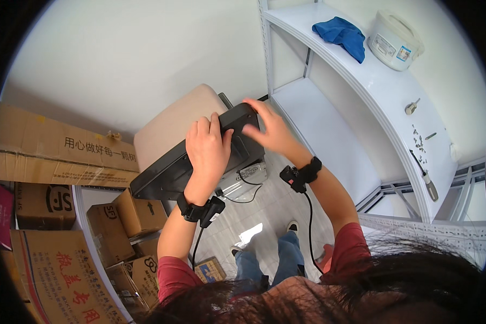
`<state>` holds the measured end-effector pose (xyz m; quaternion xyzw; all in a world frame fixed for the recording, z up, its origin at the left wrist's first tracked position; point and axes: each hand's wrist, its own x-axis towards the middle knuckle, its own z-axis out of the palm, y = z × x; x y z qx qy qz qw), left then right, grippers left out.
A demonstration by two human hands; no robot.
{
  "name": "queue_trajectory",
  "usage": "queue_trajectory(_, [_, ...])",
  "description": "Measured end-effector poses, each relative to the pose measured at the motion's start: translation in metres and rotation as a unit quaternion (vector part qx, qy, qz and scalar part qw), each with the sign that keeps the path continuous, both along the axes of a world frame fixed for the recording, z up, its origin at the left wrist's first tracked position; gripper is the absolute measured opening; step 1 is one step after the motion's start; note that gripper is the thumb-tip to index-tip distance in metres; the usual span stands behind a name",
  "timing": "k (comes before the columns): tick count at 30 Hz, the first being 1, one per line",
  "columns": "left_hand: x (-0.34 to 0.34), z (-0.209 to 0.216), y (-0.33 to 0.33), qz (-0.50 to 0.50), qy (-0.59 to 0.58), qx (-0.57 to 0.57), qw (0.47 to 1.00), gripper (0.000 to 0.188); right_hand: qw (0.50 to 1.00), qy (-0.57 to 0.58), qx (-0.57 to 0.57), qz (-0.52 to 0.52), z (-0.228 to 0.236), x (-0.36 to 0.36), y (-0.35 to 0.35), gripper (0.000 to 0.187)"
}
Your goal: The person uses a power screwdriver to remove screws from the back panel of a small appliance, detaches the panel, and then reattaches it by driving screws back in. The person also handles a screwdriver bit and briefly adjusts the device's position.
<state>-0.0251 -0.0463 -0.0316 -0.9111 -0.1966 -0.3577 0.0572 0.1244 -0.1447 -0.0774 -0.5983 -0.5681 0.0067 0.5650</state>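
A flat black plastic panel [162, 175] with rounded corners stands tilted in front of me, leaning by a beige padded block [173, 116]. My left hand [206, 148] is closed over its upper edge, with the fingers bent across the rim and the thumb on the near face. At the panel's right upper corner is my right hand [275, 132]. Its fingers stretch to the rim and its thumb, slightly blurred, is spread apart from them. The far side of the panel is hidden. Below it a clear plastic bin [245, 186] shows in part, with a black cable [242, 200].
On the white shelf [383, 92] at right are a blue cloth [341, 36], a white rice cooker [395, 40], a small metal part [412, 107], loose screws [418, 144] and a screwdriver [430, 186]. Cardboard boxes [62, 270] crowd the left. Cables hang from both wrist straps.
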Motion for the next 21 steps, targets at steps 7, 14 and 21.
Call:
queue_trajectory(7, [0.0,-0.023,-0.002,-0.039,-0.072,0.109,0.991,0.034,0.992,0.016,-0.111,-0.064,-0.069,-0.016,0.0,0.096])
queue_trajectory(14, [-0.036,-0.156,-0.029,-0.042,0.08,-0.144,0.985,0.019,0.992,-0.032,-0.093,-0.074,-0.093,-0.005,0.008,0.087])
queue_trajectory(21, [-0.054,-0.202,0.0,-0.024,0.121,-0.056,0.991,0.028,0.988,-0.041,-0.048,-0.138,-0.097,-0.022,0.01,0.082])
